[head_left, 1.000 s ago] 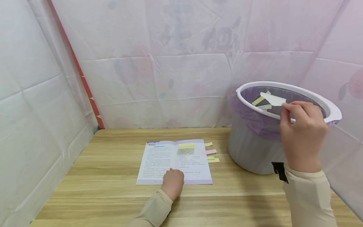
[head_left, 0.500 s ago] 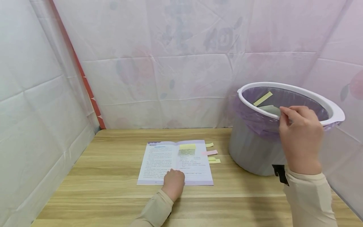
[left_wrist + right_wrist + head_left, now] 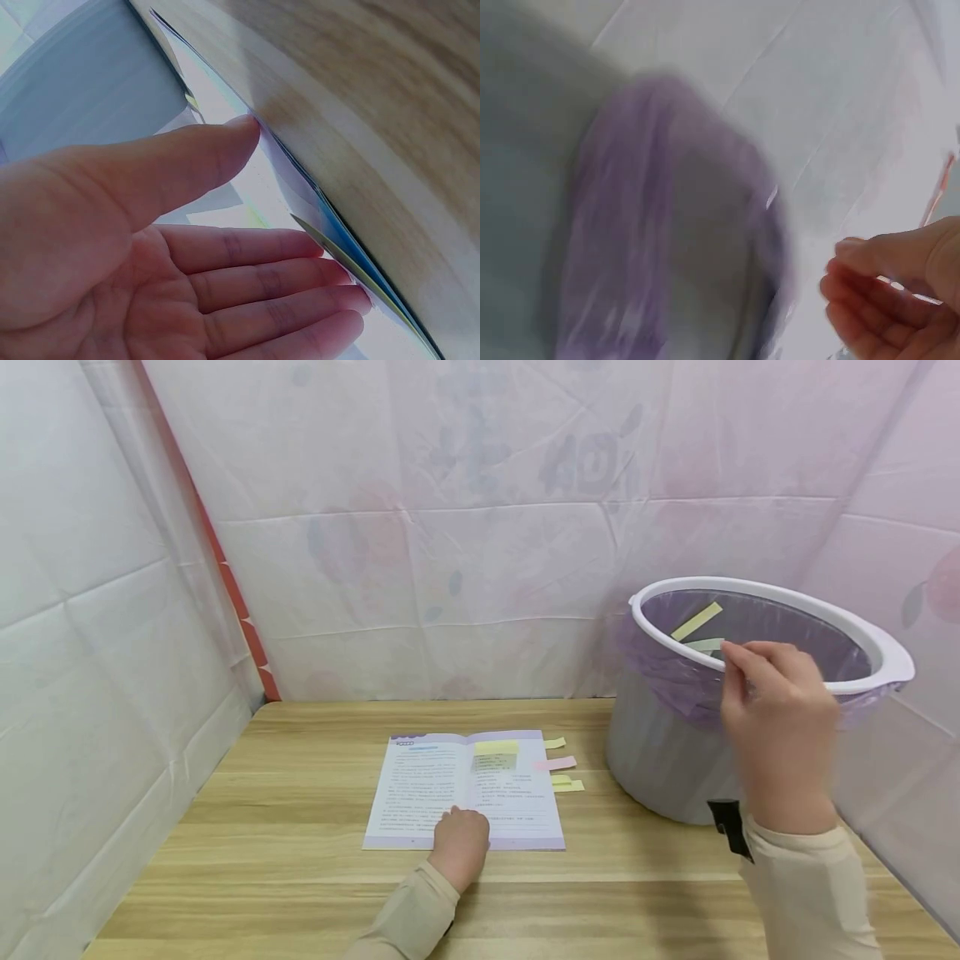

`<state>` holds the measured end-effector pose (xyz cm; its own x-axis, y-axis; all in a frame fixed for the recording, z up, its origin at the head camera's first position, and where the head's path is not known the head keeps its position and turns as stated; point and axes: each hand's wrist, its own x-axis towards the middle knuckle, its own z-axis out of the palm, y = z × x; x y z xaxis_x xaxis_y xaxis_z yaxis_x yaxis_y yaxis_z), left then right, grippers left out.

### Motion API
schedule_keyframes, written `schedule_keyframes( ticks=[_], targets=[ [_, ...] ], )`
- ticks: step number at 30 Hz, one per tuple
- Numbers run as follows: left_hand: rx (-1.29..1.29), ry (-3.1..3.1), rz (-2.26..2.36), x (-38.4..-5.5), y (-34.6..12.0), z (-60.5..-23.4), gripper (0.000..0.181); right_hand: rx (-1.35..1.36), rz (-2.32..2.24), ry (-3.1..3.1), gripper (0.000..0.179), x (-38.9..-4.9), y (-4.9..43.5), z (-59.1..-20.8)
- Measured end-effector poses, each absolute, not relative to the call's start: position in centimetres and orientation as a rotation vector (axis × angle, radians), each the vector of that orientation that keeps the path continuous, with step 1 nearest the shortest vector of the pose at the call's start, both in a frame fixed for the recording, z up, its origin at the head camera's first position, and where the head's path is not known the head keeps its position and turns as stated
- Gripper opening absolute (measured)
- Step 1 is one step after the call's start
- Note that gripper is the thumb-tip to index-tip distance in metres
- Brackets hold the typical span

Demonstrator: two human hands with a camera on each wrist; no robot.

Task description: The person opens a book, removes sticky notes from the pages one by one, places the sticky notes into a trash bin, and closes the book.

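Note:
An open booklet (image 3: 427, 777) with printed pages lies on the wooden table, a yellow-topped sticky note (image 3: 495, 748) on its right page. My left hand (image 3: 461, 842) rests on the booklet's lower edge near the spine. In the left wrist view its fingers (image 3: 255, 281) are fairly straight, with the thumb tip at the page edge. My right hand (image 3: 783, 727) is at the near rim of a grey bin (image 3: 667, 760) lined with a purple bag (image 3: 619, 225). Its thumb and fingertips are curled together; nothing shows between them. Inside the bin are a yellow strip (image 3: 697, 621) and a pale green strip (image 3: 705, 645).
Yellow and pink tabs (image 3: 555, 763) stick out from the booklet's right side. The bin's white rim (image 3: 750, 583) stands well above the table at the right. Pale patterned sheets (image 3: 420, 568) hang behind the table and at both sides.
The white paper that my right hand pinched over the bin has gone down out of its fingers. That hand has shifted left and slightly down. My left hand stays on the booklet.

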<state>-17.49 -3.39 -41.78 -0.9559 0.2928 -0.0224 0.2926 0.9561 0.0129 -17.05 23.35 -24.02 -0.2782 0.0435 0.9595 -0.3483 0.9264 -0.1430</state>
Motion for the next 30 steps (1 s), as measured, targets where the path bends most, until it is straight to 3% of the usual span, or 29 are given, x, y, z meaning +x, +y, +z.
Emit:
schedule_keyframes(
  ticks=[7, 13, 23, 30],
  targets=[
    [0.465, 3.102, -0.027, -17.5, -3.5, -41.7, 0.028, 0.726, 0.390, -1.861, 0.028, -18.3, 18.3, -26.6],
    [0.498, 3.127, -0.105, -17.4, -3.4, -41.9, 0.024, 1.045, 0.309, -2.049, 0.026, -20.5, 14.4, -30.7],
    [0.538, 3.181, -0.114, -17.3, -3.2, -41.9, 0.014, 1.048, 0.194, -2.382, 0.014, -23.5, 11.1, -36.6],
    [0.491, 3.127, -0.117, -17.7, -3.2, -42.0, 0.019, 0.972, 0.035, -2.487, 0.007, -25.9, 9.9, -38.9]
  ],
)
